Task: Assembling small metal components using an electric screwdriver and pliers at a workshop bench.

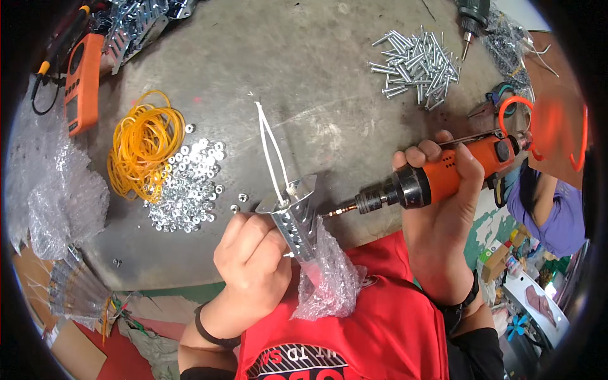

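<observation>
My left hand [252, 266] is closed around a silver metal bracket [294, 231] with slotted sides and a flanged top. Two white wires [272, 149] rise from its upper end, and clear bubble wrap [332, 278] covers its lower part, close to my red top. My right hand [443, 231] grips an orange and black power screwdriver [446, 174], lying almost level. Its bit points left, with the tip close to the bracket's right side; whether it touches, I cannot tell. Left of the bracket, two loose nuts [239, 204] lie on the grey table [304, 63].
A pile of small nuts [187, 190] adjoins yellow rubber bands [144, 145] at left. Long screws [418, 66] are heaped at the far right, near another screwdriver [472, 22] and pliers [484, 107]. An orange meter [82, 85] and bubble wrap [66, 196] line the left. Another person's purple clothing [554, 212] shows right.
</observation>
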A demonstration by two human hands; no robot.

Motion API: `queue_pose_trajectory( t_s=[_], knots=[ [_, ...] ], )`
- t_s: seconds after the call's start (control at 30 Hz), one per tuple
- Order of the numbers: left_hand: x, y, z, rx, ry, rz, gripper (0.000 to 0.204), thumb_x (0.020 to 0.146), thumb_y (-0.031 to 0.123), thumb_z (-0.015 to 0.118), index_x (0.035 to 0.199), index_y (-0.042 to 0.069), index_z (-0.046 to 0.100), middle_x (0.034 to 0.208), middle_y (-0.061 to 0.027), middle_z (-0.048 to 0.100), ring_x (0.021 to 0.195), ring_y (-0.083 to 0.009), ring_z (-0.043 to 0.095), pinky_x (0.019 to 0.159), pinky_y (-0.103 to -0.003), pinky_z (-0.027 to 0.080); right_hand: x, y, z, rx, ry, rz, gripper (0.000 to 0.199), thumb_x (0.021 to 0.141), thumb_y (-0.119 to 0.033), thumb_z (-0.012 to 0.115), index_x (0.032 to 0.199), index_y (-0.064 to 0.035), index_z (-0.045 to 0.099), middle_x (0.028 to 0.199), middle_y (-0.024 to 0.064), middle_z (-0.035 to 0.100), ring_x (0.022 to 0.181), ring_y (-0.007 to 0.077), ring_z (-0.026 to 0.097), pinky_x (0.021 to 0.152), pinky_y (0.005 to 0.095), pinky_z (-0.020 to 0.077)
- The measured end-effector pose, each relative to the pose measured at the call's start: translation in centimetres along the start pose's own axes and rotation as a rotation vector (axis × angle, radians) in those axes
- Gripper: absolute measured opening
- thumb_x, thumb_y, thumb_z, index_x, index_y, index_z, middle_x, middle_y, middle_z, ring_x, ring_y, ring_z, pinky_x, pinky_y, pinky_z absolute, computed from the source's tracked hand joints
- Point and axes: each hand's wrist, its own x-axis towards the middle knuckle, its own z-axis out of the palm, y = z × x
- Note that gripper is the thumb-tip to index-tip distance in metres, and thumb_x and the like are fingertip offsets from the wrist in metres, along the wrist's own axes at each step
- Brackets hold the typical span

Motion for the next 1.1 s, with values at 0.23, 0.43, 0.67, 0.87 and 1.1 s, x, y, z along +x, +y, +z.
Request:
queue_pose_trajectory(
  t_s=[0.23,0.43,0.67,0.87,1.1],
  knots=[
    [0.3,-0.1,0.1,0.007,-0.017,0.027,0.034,0.042,0.001,0.061,0.076,0.000,0.062,0.073,-0.0092,0.054,0.060,-0.0258,0.049,0.051,-0.032,0.040,0.3,-0.1,0.8,0.007,-0.017,-0.005,0.032,0.089,-0.031,0.062,0.109,-0.0095,0.048,0.087,0.0019,0.051,0.086,0.0178,0.053,0.095,0.0385,0.0399],
    [0.3,0.1,-0.4,-0.012,-0.075,0.001,0.033,0.042,0.000,0.061,0.075,-0.001,0.061,0.069,-0.0082,0.050,0.058,-0.0274,0.046,0.049,-0.035,0.035,0.0,-0.2,1.0,0.031,-0.013,-0.014,0.028,0.089,-0.030,0.060,0.108,-0.0105,0.051,0.085,0.0003,0.050,0.084,0.0163,0.052,0.093,0.0372,0.0407],
    [-0.4,0.0,0.3,0.031,0.008,0.022,0.034,0.053,-0.005,0.062,0.086,-0.001,0.063,0.077,-0.0135,0.055,0.064,-0.0317,0.052,0.054,-0.037,0.041,0.0,0.4,0.5,0.057,-0.043,-0.018,0.042,0.089,-0.031,0.061,0.121,-0.0067,0.045,0.088,0.0048,0.057,0.089,0.0186,0.056,0.091,0.0395,0.0433],
    [-2.6,2.9,-2.6,-0.378,0.139,-0.586,0.032,0.090,-0.002,0.045,0.121,-0.001,0.054,0.078,-0.0085,0.059,0.066,-0.0134,0.054,0.058,-0.027,0.044,-0.2,-0.3,0.9,0.007,-0.014,-0.077,0.040,0.090,-0.029,0.061,0.122,-0.0084,0.047,0.090,0.0058,0.054,0.091,0.0210,0.055,0.092,0.0393,0.0449],
    [-0.8,5.4,-1.9,-0.117,-0.207,-0.169,0.099,0.074,0.011,0.069,0.149,-0.001,0.006,0.077,-0.0154,0.061,0.065,-0.0280,0.064,0.059,-0.034,0.050,2.1,-10.4,-2.1,-0.735,-0.262,-0.288,0.036,0.090,-0.018,0.065,0.118,-0.0026,0.049,0.093,0.0027,0.058,0.082,0.0102,0.056,0.074,0.0273,0.0472]
  ],
)
